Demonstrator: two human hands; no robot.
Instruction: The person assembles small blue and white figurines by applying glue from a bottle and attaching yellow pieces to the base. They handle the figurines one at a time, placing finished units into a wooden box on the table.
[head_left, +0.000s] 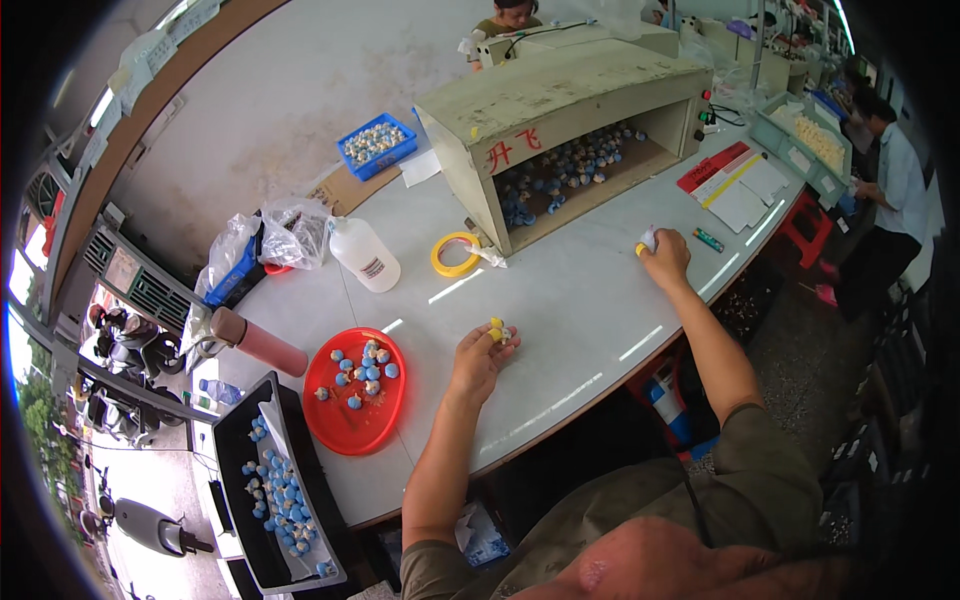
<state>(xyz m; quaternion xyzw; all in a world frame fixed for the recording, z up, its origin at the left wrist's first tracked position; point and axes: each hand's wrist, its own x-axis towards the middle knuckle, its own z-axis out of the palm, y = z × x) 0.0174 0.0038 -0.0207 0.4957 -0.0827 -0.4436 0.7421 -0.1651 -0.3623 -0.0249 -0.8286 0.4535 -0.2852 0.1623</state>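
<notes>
My left hand (478, 362) is raised over the table's near side, its fingers closed on a small yellow-and-white piece (497, 330). Farther right, my right hand (668, 262) rests by the tabletop, gripping a small whitish piece with a yellow end (647, 243); its exact kind is too small to tell. A green marker-like tube (708, 240) lies just right of that hand. Left of my left hand, a red round plate (355, 430) carries several small blue-and-cream figures (391, 370). More blue figures lie on white lining in a black tray (262, 560) at the table's left end.
A beige metal box (560, 95) with an open front holds many blue figures. Around the table stand a yellow tape roll (452, 270), a white bottle (365, 255), a pink flask (262, 345), a blue basket (385, 168) and red-and-white papers (740, 195). A person (890, 170) stands at right.
</notes>
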